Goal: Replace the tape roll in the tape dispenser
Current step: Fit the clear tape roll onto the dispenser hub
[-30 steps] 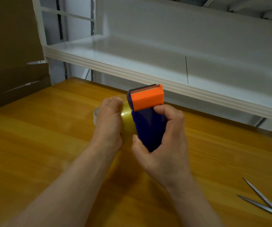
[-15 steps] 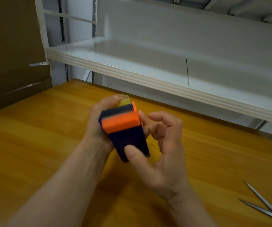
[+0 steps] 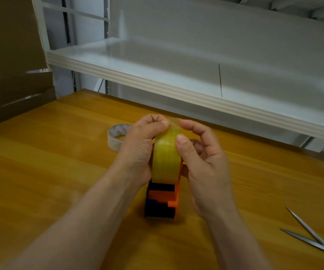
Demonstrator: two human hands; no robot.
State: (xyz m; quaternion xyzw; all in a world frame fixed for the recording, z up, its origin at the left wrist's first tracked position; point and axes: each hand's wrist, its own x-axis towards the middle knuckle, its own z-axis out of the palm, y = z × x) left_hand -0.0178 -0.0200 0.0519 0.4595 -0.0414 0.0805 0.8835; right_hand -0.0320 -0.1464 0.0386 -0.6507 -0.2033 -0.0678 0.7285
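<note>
A yellowish tape roll (image 3: 167, 160) sits in the blue and orange tape dispenser (image 3: 162, 201), whose cutter end points toward me. My left hand (image 3: 137, 151) clasps the roll and dispenser from the left side. My right hand (image 3: 202, 162) holds the right side, with thumb and forefinger pinching the roll's top edge. A second, nearly used-up clear roll (image 3: 117, 136) with a printed core lies flat on the wooden table (image 3: 50, 162) just behind my left hand.
Open scissors (image 3: 313, 238) lie at the table's right edge. A white metal shelf (image 3: 176, 82) overhangs the far side of the table. Brown cardboard (image 3: 11, 75) stands at the far left.
The dispenser was flipped over, from cutter end pointing up and away to pointing toward me with the yellow roll on top. My right hand shifted from the dispenser body onto the roll.
</note>
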